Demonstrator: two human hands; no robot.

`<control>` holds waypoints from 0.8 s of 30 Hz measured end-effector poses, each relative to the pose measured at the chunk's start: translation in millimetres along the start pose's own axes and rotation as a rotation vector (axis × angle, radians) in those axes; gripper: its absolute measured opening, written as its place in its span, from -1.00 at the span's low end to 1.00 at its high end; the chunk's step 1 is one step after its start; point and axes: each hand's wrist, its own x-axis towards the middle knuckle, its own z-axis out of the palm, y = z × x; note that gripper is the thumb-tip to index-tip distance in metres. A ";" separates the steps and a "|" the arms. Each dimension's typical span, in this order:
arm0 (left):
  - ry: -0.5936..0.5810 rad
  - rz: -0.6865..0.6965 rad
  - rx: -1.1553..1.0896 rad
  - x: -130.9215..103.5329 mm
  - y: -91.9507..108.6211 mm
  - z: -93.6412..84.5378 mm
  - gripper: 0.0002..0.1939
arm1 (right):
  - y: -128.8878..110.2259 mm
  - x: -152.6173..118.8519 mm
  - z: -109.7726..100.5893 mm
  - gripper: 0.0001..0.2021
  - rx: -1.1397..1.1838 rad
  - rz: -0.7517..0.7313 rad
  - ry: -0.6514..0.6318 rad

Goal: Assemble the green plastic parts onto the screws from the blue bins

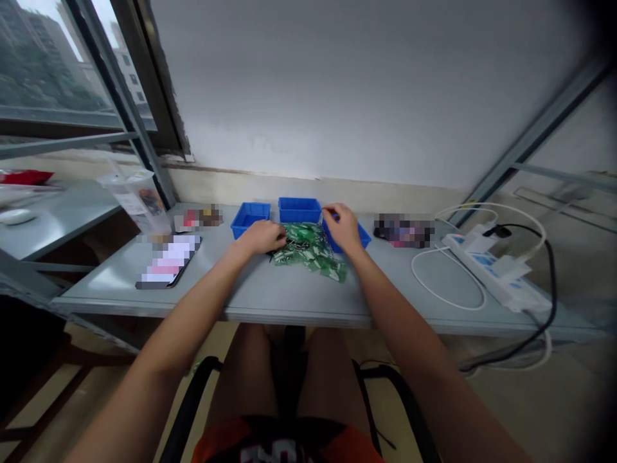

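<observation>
A heap of small green, shiny plastic packets (311,252) lies on the grey desk, with thin dark pieces among them. At the heap's left edge is my left hand (264,237), its fingers curled together at the packets; what they hold is hidden. My right hand (341,225) is over the right blue tray (362,240), thumb and fingertips drawn into a pinch near the tray's left corner. Anything in that pinch is too small to name. Behind the heap stands the middle blue tray (299,210), and the left blue tray (250,217) is beside my left hand.
To the left are a phone (169,260) and a lidded plastic cup (139,204). A white power strip (499,273) with plugs and looping cables occupies the right side. Blurred items (403,230) lie right of the trays. The desk's front edge (299,315) runs below my forearms.
</observation>
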 end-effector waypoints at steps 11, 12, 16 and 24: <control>0.553 -0.039 -0.468 6.5 11.6 1.4 -0.66 | -31.1 -14.7 16.8 -0.69 0.123 -0.109 -0.358; 0.552 -0.037 -0.522 7.7 12.1 3.3 -0.66 | -31.1 -14.6 16.7 -0.72 0.142 -0.083 -0.366; 0.557 -0.067 -0.725 9.7 12.0 6.9 -0.69 | -28.4 -12.2 15.5 -0.79 0.253 0.043 -0.320; 0.471 -0.092 -0.968 10.7 9.4 6.2 -0.66 | -28.4 -9.9 16.0 -0.81 0.559 0.231 -0.310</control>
